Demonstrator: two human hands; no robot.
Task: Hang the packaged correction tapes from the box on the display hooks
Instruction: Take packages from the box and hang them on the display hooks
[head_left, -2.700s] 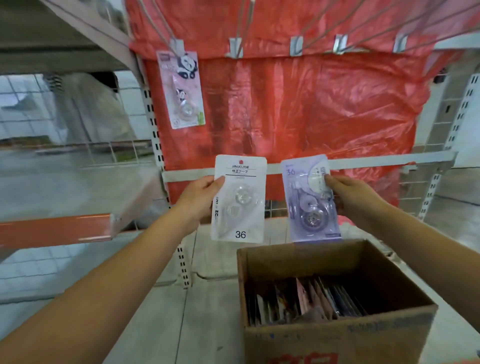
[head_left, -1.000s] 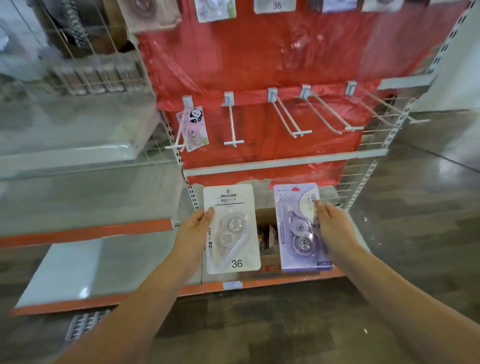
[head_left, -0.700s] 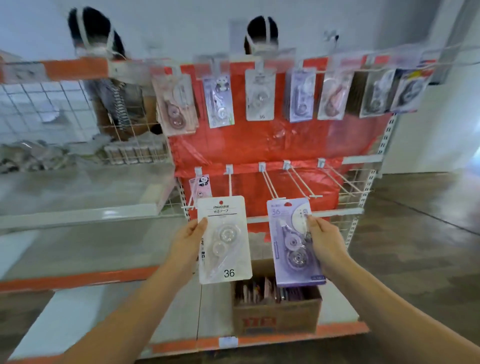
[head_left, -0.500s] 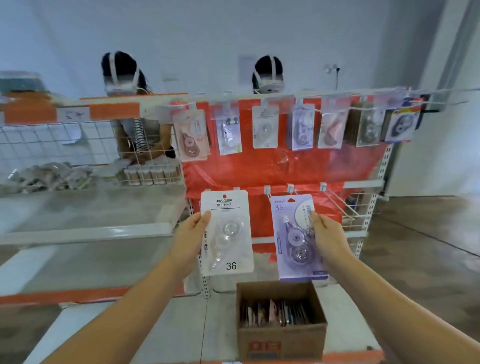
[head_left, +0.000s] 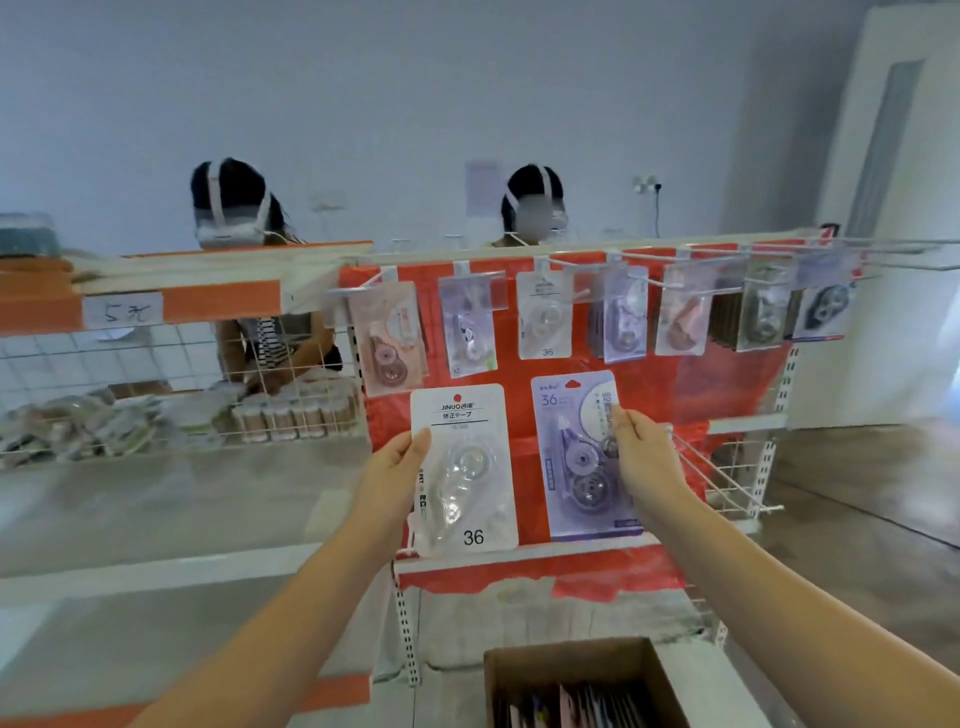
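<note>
White pack (head_left: 464, 470): white card w/ red dot at top, clear blister w/ see-through tape unit, "36" printed at bottom. Upright, held up in front of the red backing, pinched at its 9 o'clock edge by left hand (head_left: 396, 470). Purple pack (head_left: 582, 454): lilac card, "36" top left, dark-wheeled tape unit in blister. Upright, slight tilt, gripped at 3 o'clock edge by right hand (head_left: 641, 457). Packs side by side, not touching. Box (head_left: 576, 656) at 6 o'clock: brown cardboard, open top, more packs standing on edge inside. Hooks (head_left: 561, 265) at 12 o'clock: white wire row, already carrying several hung packs.
</note>
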